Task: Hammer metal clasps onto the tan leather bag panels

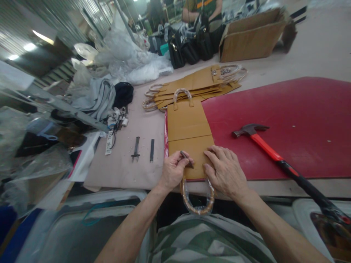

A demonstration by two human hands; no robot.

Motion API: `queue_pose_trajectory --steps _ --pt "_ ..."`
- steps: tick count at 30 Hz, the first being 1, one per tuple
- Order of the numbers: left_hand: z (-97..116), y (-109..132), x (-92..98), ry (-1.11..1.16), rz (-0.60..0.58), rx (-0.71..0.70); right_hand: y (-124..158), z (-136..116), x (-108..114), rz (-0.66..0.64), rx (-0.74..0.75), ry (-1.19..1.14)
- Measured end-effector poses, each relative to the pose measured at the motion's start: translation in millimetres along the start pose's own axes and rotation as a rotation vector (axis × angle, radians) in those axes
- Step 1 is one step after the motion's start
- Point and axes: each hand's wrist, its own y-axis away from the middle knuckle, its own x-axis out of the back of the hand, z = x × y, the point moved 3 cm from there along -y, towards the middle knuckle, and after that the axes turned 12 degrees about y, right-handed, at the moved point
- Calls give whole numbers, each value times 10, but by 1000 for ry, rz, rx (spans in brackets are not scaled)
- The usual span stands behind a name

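Note:
A tan bag panel point(189, 126) with a crease across its middle lies on the red mat. One plastic-wrapped handle point(183, 91) stands at its far end. The near handle point(198, 209) hangs over the table edge toward me. Above that handle, my left hand point(175, 168) pinches a slim metal pointed tool point(187, 159), its tip close to or touching the panel; I cannot tell which. My right hand point(225, 171) rests with fingers stretched out along the panel's right edge, holding nothing. To its right, a claw hammer point(267, 146) with a red and black handle lies on the mat.
Red mat point(287, 106) covers the table's right side. Two dark pronged tools point(136, 149) point(151, 150) lie to the left. Behind are stacked tan panels point(192, 82), black bags point(189, 47), a cardboard box point(252, 34) and plastic wrap point(120, 54). A person point(203, 11) is beyond.

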Motion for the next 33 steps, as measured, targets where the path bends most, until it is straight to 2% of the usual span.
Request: queue_pose_trajectory --steps 4,8,11,14,15,17,20,22,24,26,28,31,33 --pt "11 20 2 -114 -75 -79 -7 -13 1 16 4 -14" --pt "5 83 11 -272 -141 -244 6 72 -38 55 18 -148" --pt "-8 113 9 -366 -159 -334 34 298 30 97 0 -260" --pt "-25 109 -4 -407 -173 -351 70 655 258 121 -150 -40" --pt "-29 106 -10 -417 -179 -358 81 780 345 92 -214 94" --pt "-32 105 -15 -432 -187 -383 104 1017 472 -96 -331 331" --pt "-44 112 -10 -453 -188 -411 138 1280 534 -402 -448 425" --pt "-54 119 -7 -466 -197 -431 145 1374 523 -475 -564 251" --pt "-62 125 -8 -477 -210 -454 161 1389 475 -506 -778 -194" --pt "-69 129 -10 -481 -221 -473 177 1278 431 -564 -955 -698" --pt "-76 131 -15 -487 -235 -485 174 1084 473 -576 -1043 -1013" --pt "-88 132 -20 -507 -249 -482 130 755 728 -460 -1000 -1065" --pt "-95 132 -18 -517 -252 -475 56 528 984 -333 -790 -918"
